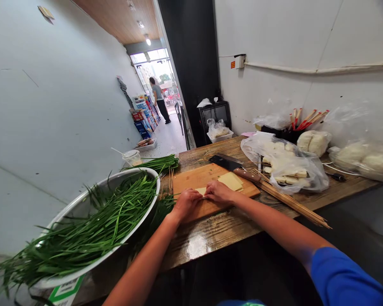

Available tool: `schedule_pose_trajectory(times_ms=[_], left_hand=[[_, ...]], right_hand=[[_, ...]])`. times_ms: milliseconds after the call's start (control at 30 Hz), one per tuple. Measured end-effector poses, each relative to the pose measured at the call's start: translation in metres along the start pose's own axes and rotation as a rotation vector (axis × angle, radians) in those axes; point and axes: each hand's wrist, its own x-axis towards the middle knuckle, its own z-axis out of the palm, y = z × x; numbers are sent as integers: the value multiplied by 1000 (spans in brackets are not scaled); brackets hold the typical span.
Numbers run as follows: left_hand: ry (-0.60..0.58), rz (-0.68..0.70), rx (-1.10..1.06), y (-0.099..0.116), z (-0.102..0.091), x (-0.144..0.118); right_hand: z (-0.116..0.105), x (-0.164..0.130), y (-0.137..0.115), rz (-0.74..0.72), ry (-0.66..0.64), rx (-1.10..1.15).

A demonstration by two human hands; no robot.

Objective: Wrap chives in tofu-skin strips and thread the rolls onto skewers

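Note:
Both my hands rest together on a wooden cutting board (191,178) on the wooden table (217,233). My left hand (187,202) and my right hand (219,191) pinch a small pale yellow sheet (201,191) between them; most of it is hidden under the fingers. A short stack of the same yellow sheets (231,181) lies just beyond my right hand. A cleaver (232,166) with a wooden handle lies across the board's far edge.
A large metal bowl of green chives (108,216) stands at my left, with a loose chive bunch (159,162) behind it. Bamboo skewers (290,203) lie to the right. Plastic bags of white food (287,163) and chopsticks (306,119) sit further back. A person (159,100) stands far off in the doorway.

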Motion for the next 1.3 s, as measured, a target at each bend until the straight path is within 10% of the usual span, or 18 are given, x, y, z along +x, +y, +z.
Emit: schedule_pose_trajectory(times_ms=[300, 900, 1300], left_hand=[[-20, -62, -141, -10, 0, 5], [108, -22, 171, -1, 6, -5], [-13, -49, 19, -1, -5, 4]], right_hand=[[8, -6, -14, -94, 89, -329], [-2, 12, 0, -81, -61, -71], [3, 19, 11, 43, -137, 90]])
